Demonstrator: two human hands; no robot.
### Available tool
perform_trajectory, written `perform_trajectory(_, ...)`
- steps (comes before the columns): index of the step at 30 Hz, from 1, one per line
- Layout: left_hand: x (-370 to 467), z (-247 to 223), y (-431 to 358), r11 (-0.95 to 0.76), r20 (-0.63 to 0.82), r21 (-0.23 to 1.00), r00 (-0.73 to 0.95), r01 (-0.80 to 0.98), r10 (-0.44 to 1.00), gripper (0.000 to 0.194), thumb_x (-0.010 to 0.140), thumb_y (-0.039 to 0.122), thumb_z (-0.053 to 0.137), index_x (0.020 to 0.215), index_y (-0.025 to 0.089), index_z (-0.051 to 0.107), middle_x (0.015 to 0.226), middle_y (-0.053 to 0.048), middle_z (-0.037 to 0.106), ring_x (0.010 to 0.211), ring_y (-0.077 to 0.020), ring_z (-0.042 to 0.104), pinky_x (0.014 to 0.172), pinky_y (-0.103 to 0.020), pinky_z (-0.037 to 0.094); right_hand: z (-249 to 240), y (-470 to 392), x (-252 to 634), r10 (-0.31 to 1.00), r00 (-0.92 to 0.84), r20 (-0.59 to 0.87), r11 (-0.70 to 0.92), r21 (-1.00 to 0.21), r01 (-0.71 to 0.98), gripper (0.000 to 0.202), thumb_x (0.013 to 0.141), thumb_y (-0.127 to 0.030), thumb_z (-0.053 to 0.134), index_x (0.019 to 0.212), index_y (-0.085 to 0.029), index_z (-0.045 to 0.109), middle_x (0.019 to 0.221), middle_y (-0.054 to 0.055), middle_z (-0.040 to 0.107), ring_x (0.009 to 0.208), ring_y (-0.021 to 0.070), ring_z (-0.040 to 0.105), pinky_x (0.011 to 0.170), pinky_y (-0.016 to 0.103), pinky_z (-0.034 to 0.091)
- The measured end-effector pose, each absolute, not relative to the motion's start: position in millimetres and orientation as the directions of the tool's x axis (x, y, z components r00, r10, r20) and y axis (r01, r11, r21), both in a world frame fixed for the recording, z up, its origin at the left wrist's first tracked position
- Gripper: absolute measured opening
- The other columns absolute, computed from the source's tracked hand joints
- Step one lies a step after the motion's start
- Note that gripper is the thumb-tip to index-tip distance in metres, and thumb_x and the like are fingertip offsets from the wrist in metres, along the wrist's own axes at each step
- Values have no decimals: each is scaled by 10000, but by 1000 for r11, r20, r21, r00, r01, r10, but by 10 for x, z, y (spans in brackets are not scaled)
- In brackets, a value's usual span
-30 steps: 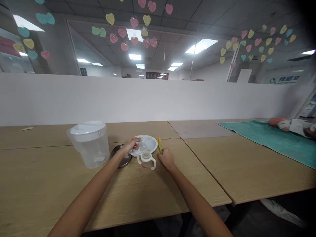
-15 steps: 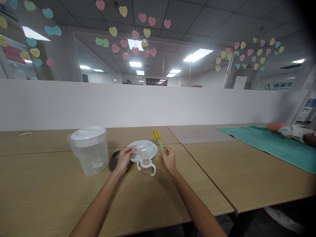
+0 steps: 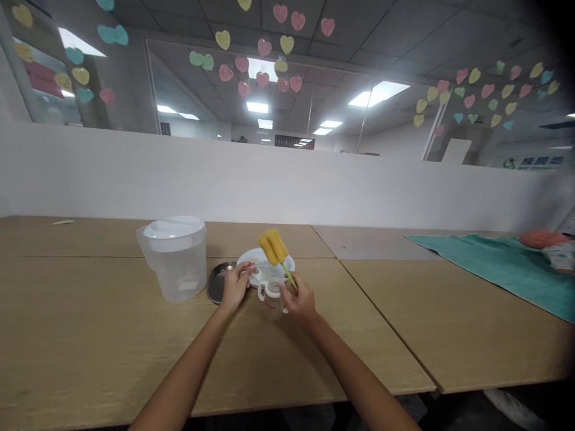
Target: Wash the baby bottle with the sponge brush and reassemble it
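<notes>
Gripping the green handle of a yellow sponge brush [image 3: 275,248], the right hand [image 3: 302,299] has its fingers closed at about three o'clock from a clear bottle [image 3: 273,303], taken as the dial's centre with twelve toward the wall. The brush slants up toward eleven from that hand, its sponge in front of the white plate [image 3: 288,263] in view. Whether the right thumb touches the bottle, I can't tell. At ten from the bottle, the left hand [image 3: 237,286] has its fingertips together on a small clear piece [image 3: 255,271], partly hidden, over the plate's near-left side. The bottle stands upright, its white handles at nine and three, with the plate at twelve. Toward ten, a round metal dish [image 3: 217,282] sits just beside the left hand, and beyond it stands a lidded clear pitcher [image 3: 177,266]. Well apart, toward two, a green cloth [image 3: 494,266] covers part of the table [image 3: 386,335].
</notes>
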State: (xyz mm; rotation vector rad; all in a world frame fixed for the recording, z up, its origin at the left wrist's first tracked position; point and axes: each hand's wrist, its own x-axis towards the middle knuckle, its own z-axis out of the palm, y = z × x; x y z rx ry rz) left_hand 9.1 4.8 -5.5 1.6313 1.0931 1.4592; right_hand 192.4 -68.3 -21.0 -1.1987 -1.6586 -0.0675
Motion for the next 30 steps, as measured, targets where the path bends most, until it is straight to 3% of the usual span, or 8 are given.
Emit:
perform_trajectory(4,95,-84,38,-403,402,907,38,118,915,460,727,518,551,955,123,616,634,-9,638,381,-66,405,408,-208,300,-218,-688,1836,676,-27,736,456,-389,801,324,846,-435,438,973,-169,570,648,18,614,553,123,562,531,196,384)
perform_trajectory(10,87,-56,25,-383,384,922,-4,53,923,550,662,545,603,978,95,619,813,-68,673,402,-49,384,400,-208,290,-171,-685,1868,727,30,686,520,-579,628,352,926,-392,284,948,-175,560,695,1,609,620,114,558,590,187,383)
perform_trajectory(12,73,-51,23,-392,395,917,-37,74,918,571,658,546,606,999,89,621,820,-75,674,414,-52,391,411,-208,302,-147,-675,1926,710,74,700,519,-592,617,396,942,-365,230,903,-166,570,723,14,611,654,118,557,615,193,382)
perform_trajectory(14,57,-51,23,-397,404,912,-61,98,913,570,672,540,596,1019,89,624,822,-78,677,421,-53,391,420,-206,304,-125,-659,1998,696,61,716,495,-539,681,402,943,-357,242,875,-161,586,743,27,618,671,124,553,629,200,376)
perform_trajectory(19,30,-62,29,-368,382,919,-87,137,920,525,703,528,560,994,100,647,791,-65,684,411,-57,367,419,-209,282,-108,-589,2131,682,-90,726,390,-257,885,364,942,-318,300,940,-162,629,815,62,629,713,138,558,634,209,364)
perform_trajectory(23,18,-66,33,-403,440,873,-90,273,893,376,723,467,533,783,126,679,507,15,564,417,-83,389,444,-213,270,-132,-524,2172,689,-213,693,376,-91,922,339,946,-270,323,1085,-184,620,898,79,631,770,143,565,646,209,382)
perform_trajectory(26,18,-58,23,-419,470,842,-82,339,879,328,728,432,526,636,141,645,397,42,437,413,-93,391,449,-215,262,-163,-487,2201,677,-267,686,382,-17,924,325,940,-249,359,1158,-208,596,877,72,632,765,138,568,640,204,389)
perform_trajectory(30,32,-42,8,-440,461,859,-20,262,887,369,747,471,524,779,134,671,458,31,512,406,-84,387,443,-208,278,-210,-446,2225,610,-203,766,326,-9,945,324,939,-249,372,1164,-204,601,785,62,627,685,125,566,596,202,376)
